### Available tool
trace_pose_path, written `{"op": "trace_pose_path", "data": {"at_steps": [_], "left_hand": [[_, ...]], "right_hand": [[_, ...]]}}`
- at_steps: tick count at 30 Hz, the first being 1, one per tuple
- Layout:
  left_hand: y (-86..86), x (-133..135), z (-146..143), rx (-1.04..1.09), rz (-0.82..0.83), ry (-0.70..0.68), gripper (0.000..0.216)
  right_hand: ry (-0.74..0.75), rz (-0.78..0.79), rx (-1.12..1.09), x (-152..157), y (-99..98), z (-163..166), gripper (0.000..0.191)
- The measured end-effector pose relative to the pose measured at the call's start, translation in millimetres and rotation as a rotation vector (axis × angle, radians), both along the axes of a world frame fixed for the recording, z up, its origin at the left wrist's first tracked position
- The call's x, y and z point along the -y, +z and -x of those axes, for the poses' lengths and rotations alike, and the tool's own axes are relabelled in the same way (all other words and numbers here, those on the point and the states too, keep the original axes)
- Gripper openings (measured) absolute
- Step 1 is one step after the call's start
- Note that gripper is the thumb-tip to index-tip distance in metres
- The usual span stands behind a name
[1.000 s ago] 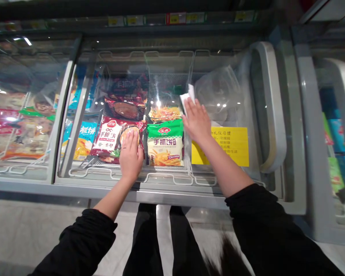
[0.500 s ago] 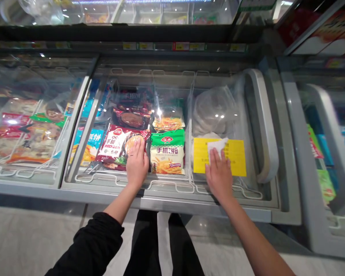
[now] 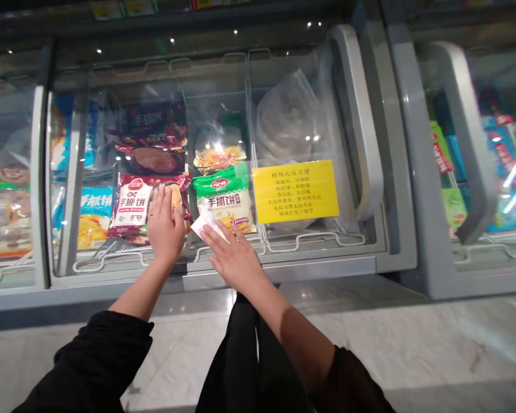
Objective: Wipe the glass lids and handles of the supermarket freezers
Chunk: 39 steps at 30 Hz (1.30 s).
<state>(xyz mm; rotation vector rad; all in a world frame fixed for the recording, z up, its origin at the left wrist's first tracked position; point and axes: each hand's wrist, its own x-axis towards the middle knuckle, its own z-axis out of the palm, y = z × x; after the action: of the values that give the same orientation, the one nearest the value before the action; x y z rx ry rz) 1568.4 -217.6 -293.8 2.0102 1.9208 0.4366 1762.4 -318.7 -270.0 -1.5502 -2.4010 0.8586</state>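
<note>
My left hand [image 3: 165, 230] lies flat on the freezer's glass lid [image 3: 223, 74], fingers stretched out, above a dark red food packet [image 3: 131, 201]. To its right, my right hand [image 3: 237, 255] presses a folded white tissue [image 3: 204, 215] against the same glass with its fingertips. Beneath the tissue, behind the glass, is a green and cream food packet [image 3: 223, 198], its lower left part covered. A yellow notice [image 3: 296, 192] with printed lines is on the glass to the right of my right hand.
A curved grey handle [image 3: 361, 126] rises at the lid's right end. Another freezer section with its own handle [image 3: 468, 143] stands beyond it. Wire baskets hold more packets, blue ones [image 3: 95, 215] at left. The grey front edge [image 3: 284, 269] borders the marble floor [image 3: 413, 344].
My right hand has moved left with the tissue, off the yellow notice and over near the green packet. My left hand stays at the red packet. The view has shifted right and down.
</note>
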Motion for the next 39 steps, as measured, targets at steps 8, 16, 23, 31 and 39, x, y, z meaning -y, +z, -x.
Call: {"op": "trace_pose_path", "data": {"at_steps": [8, 16, 23, 31, 39], "left_hand": [[1.7, 1.1, -0.6, 0.010, 0.027, -0.006, 0.058], [7.8, 0.2, -5.6, 0.047, 0.059, 0.023, 0.060], [6.9, 0.2, -6.5, 0.056, 0.050, 0.032, 0.061], [-3.3, -0.9, 6.0, 0.169, -0.051, 0.028, 0.049], [29.9, 28.9, -1.9, 0.178, 0.068, -0.301, 0.051]], "right_hand": [[-0.216, -0.004, 0.235, 27.5, -0.1, -133.5, 0.067], [-0.495, 0.042, 0.500, 61.8, -8.1, -237.4, 0.078], [-0.370, 0.088, 0.261, 26.0, -0.6, -73.5, 0.078], [-0.254, 0.100, -0.071, 8.3, 10.6, 49.1, 0.072], [-0.452, 0.157, -0.240, 35.1, 15.6, -37.5, 0.059]]}}
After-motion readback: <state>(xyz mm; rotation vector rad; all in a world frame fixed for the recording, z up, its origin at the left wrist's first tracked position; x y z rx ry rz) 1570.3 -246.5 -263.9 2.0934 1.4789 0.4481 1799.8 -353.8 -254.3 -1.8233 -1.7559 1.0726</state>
